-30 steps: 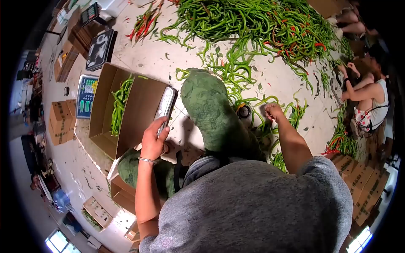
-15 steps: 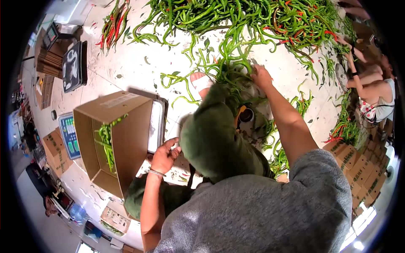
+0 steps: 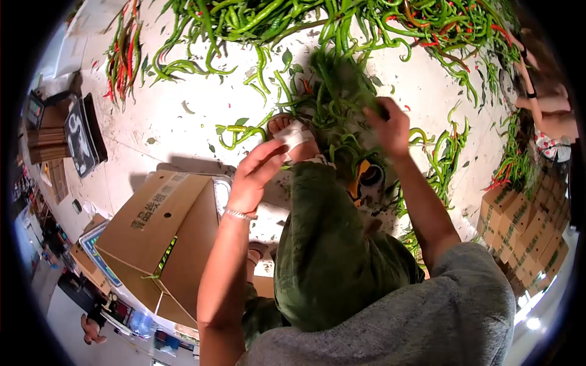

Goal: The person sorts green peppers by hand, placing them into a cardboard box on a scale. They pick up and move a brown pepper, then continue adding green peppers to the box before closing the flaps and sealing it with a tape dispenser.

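Spreading over the far side of the pale floor (image 3: 195, 116), a broad heap of long, thin green chillies flecked with red (image 3: 262, 18) trails loose pods nearer. At near left stands a brown cardboard box with printed lettering (image 3: 152, 238), a few green pods inside. The right hand (image 3: 390, 131) has moved out to a blurred green bunch (image 3: 351, 88); whether its grip is clamped on it, I cannot tell. The left hand (image 3: 255, 171) has come away from the box, fingers slightly apart, nothing visibly held, leaving only the right at the chillies.

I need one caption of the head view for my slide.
Right hand by green peppers; left hand near a cardboard box.
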`<action>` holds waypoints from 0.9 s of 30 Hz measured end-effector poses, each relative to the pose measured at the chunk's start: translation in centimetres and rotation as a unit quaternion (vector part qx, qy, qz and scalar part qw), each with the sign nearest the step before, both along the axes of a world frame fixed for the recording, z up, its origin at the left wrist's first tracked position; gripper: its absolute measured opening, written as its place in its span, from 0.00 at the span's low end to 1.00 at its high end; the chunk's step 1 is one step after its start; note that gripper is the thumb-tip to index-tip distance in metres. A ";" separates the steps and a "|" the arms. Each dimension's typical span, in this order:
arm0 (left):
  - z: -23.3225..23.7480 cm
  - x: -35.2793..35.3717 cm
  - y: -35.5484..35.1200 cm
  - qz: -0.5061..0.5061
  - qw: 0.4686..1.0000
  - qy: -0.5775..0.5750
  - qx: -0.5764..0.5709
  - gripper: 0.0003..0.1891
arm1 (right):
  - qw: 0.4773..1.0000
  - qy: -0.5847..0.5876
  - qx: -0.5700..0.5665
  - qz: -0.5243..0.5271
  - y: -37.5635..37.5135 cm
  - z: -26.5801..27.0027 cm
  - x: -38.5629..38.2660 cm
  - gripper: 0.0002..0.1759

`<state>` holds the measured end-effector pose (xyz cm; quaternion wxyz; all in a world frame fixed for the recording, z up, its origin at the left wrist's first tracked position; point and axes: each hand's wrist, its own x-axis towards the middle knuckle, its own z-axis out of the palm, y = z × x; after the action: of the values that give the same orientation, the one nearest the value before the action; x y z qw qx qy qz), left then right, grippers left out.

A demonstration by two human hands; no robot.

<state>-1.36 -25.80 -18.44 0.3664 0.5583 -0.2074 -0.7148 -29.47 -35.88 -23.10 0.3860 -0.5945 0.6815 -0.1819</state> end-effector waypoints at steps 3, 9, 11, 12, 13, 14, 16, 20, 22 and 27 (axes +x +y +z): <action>-2.2 -3.9 -1.9 0.061 0.967 0.236 0.068 0.21 | 0.997 -0.071 -0.019 0.029 2.4 2.0 4.7 0.17; -8.7 -1.7 -3.6 0.133 0.937 0.297 0.128 0.19 | 0.957 -0.156 -0.073 0.234 3.1 0.7 8.4 0.17; -7.4 -1.6 -4.0 0.248 0.932 0.221 0.145 0.14 | 0.983 -0.077 -0.096 0.137 0.3 -1.6 7.6 0.18; -8.7 -0.3 -3.3 0.265 0.924 0.248 0.122 0.11 | 0.980 0.000 -0.145 0.135 -1.1 -4.2 6.9 0.20; -9.6 0.8 -2.8 0.250 0.913 0.315 0.072 0.11 | 0.969 0.077 -0.193 0.131 -2.5 -7.5 6.2 0.21; -8.9 1.1 -2.8 0.271 0.911 0.304 0.059 0.11 | 0.960 0.122 -0.206 0.147 -3.6 -10.3 5.8 0.21; -8.1 1.6 -2.4 0.310 0.892 0.326 0.039 0.12 | 0.939 0.188 -0.206 0.201 -5.5 -14.3 5.0 0.21; -7.4 0.8 -1.6 0.316 0.903 0.291 0.012 0.16 | 0.939 0.204 -0.189 0.202 -6.1 -15.2 6.3 0.19; -8.1 0.6 -1.1 0.317 0.904 0.288 0.010 0.18 | 0.958 0.197 -0.145 0.151 -5.8 -13.3 8.6 0.21; -8.8 0.3 0.1 0.317 0.900 0.300 0.003 0.23 | 0.967 0.227 -0.026 0.114 -4.9 -13.8 11.0 0.24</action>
<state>-1.07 -25.68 -27.29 0.6167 0.3550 0.1019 -0.6952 -18.45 -40.79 -36.88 0.2232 -0.7039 0.6742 -0.0145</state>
